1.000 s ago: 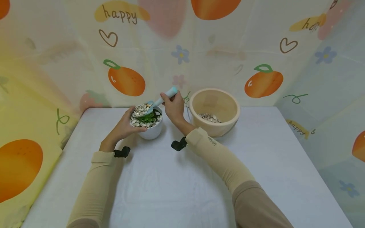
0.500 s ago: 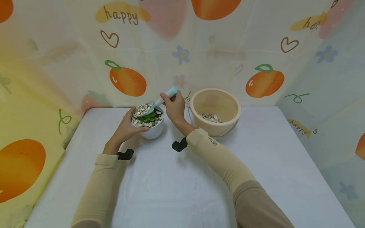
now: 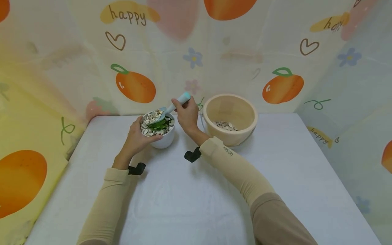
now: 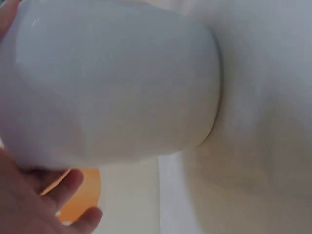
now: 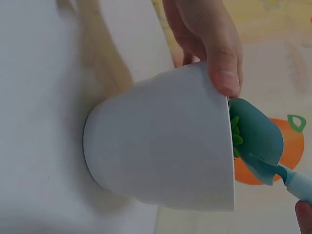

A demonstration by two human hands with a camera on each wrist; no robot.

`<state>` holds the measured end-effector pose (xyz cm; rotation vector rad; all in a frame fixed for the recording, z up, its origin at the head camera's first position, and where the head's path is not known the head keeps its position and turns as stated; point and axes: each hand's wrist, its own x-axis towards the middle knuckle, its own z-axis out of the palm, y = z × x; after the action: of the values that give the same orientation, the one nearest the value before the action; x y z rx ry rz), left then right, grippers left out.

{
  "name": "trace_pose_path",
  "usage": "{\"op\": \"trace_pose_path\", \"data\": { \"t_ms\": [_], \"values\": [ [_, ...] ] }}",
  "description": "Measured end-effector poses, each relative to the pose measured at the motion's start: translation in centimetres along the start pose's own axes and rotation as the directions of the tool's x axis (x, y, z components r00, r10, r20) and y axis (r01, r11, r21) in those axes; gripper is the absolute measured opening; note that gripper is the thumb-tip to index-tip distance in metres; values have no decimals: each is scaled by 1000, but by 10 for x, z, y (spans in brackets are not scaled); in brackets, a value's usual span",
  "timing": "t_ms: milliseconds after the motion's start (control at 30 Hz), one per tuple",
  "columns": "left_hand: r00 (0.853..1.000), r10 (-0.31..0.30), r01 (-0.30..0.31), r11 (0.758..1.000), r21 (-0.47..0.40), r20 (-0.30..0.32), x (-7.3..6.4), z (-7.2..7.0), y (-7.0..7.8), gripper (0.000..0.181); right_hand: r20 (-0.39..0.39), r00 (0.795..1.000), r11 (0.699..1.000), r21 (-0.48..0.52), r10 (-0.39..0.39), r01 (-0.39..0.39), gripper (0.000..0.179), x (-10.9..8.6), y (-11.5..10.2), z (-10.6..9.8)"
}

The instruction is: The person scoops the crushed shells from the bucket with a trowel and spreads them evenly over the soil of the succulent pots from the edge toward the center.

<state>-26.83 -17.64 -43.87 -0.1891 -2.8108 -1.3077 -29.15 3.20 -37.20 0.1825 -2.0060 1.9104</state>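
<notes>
A white flower pot (image 3: 164, 141) stands on the table, holding a small green plant (image 3: 160, 126) ringed by pale pebbles (image 3: 166, 130). My left hand (image 3: 134, 139) grips the pot from its left side, the thumb along the near rim. With my right hand (image 3: 188, 115) I hold the handle of a light-blue hand trowel (image 3: 183, 98). Its blade, loaded with pebbles, tilts down over the pot's left part, above the leaves. In the right wrist view the underside of the trowel blade (image 5: 258, 131) shows right at the rim, close to my left thumb (image 5: 228, 80).
Right of the pot stands a cream-coloured bucket (image 3: 231, 139) with some pebbles (image 3: 225, 126) at its bottom. A white cloth (image 3: 190, 200) covers the table. Behind it hangs a printed curtain (image 3: 171, 75) with oranges, hearts and flowers.
My left hand and forearm have shifted slightly to the right while keeping hold of the pot. The right hand and the trowel have stayed nearly in place.
</notes>
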Motion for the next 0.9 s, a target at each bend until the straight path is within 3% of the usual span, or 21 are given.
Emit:
{"op": "trace_pose_path", "data": {
  "t_ms": [233, 433, 567, 733, 900],
  "values": [
    [992, 61, -53, 996, -70, 110, 10, -14, -6, 112, -10, 1000, 1000, 17, -7, 7, 28, 2, 3, 2],
    [984, 26, 4, 986, -167, 174, 11, -13, -11, 119, -20, 998, 996, 57, 62, -61, 29, 1, 7, 3],
    [986, 2, 25, 986, -167, 164, 10, -10, -11, 120, 13, 999, 998, 34, 50, -50, 29, 0, 6, 2],
    [992, 9, 10, 988, -153, 123, 9, -8, -12, 118, 79, 996, 1000, -11, 27, -27, 28, 1, 3, 0],
    [998, 29, -19, 986, -167, 58, 8, -3, -12, 113, 96, 994, 999, -2, 52, -52, 28, 1, 1, 0]
  ]
}}
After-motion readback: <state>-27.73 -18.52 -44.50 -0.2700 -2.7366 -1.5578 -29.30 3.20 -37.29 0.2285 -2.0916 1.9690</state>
